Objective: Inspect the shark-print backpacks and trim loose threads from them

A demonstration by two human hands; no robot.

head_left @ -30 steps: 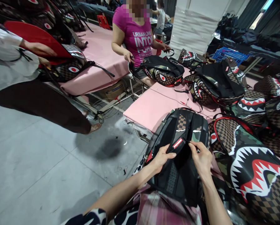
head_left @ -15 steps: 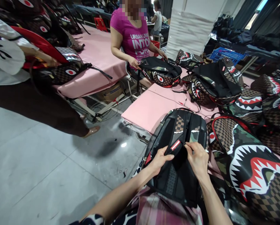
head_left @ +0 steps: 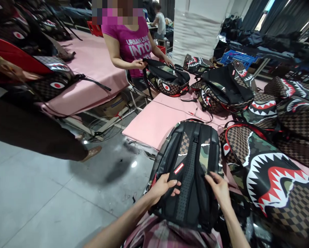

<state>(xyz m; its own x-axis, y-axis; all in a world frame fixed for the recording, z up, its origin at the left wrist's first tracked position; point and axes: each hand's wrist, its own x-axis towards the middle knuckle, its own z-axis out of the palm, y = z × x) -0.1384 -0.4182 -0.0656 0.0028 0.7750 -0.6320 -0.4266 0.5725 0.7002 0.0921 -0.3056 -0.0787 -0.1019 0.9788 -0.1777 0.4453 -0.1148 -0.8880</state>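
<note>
Straps (head_left: 178, 168) parted, baring black backpack's (head_left: 213, 144) dotted panel (head_left: 188, 186); left grip (head_left: 165, 187), right grip (head_left: 220, 189) pinching them.

The left forearm (head_left: 120, 218) is stretched forward and inward, the right forearm (head_left: 236, 224) angled more steeply. The left hand (head_left: 163, 187) is held with thumb extended above half-curled fingers; on the right hand (head_left: 220, 189), thumb and forefinger are drawn into a pinch

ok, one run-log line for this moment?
left hand: at red-label strap | right hand: pinching other strap | backpack: straps facing up | co-worker: at second bag
</note>
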